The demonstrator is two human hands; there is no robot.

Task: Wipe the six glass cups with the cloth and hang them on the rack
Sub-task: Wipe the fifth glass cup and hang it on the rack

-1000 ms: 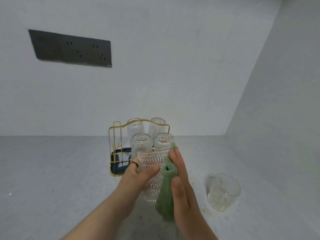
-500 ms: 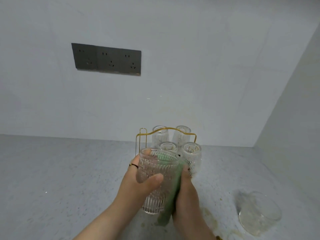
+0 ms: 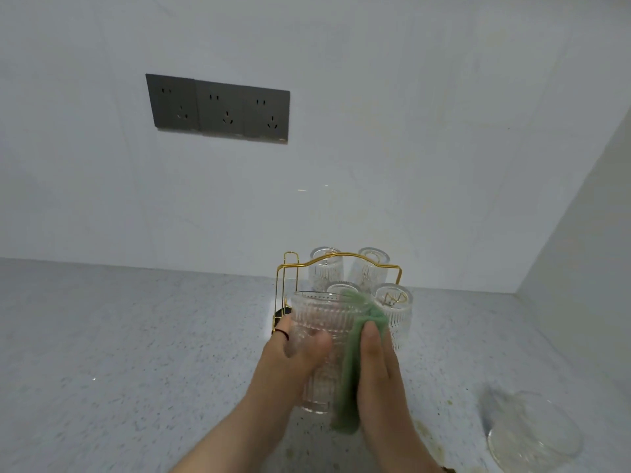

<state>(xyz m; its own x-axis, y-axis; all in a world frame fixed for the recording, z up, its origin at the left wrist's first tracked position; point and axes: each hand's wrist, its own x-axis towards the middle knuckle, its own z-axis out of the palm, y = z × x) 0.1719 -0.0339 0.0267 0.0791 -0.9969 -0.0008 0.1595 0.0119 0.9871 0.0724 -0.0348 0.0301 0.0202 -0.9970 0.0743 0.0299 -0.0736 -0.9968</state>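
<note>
- My left hand (image 3: 297, 356) is wrapped around a ribbed glass cup (image 3: 319, 322), with the thumb across its front and the fingers curled behind it.
- I hold that cup upright, mouth up, above the counter (image 3: 136, 336) and just in front of the rack (image 3: 284, 285).
- There is a thin dark ring (image 3: 282, 333) on one finger of that hand.
- My right hand (image 3: 379, 367) holds the green cloth (image 3: 346, 384) against the cup's right side, thumb laid flat on the cloth. My other fingers are hidden behind it, so I cannot tell how they lie.
- The top of the cloth folds over the cup's rim. The rest hangs down past its base.
- The rack is thin gold wire on a dark base, standing near the back wall.
- Four cups hang on it upside down: two at the back (image 3: 326, 273) (image 3: 370, 271) and two in front (image 3: 343, 288) (image 3: 396, 312).
- The front right one is just beside my right hand.
- Another cup (image 3: 532, 435) lies on its side on the counter at my far right, well apart from the rack.
- A grey triple socket panel (image 3: 218, 109) sits on the wall above.
</note>
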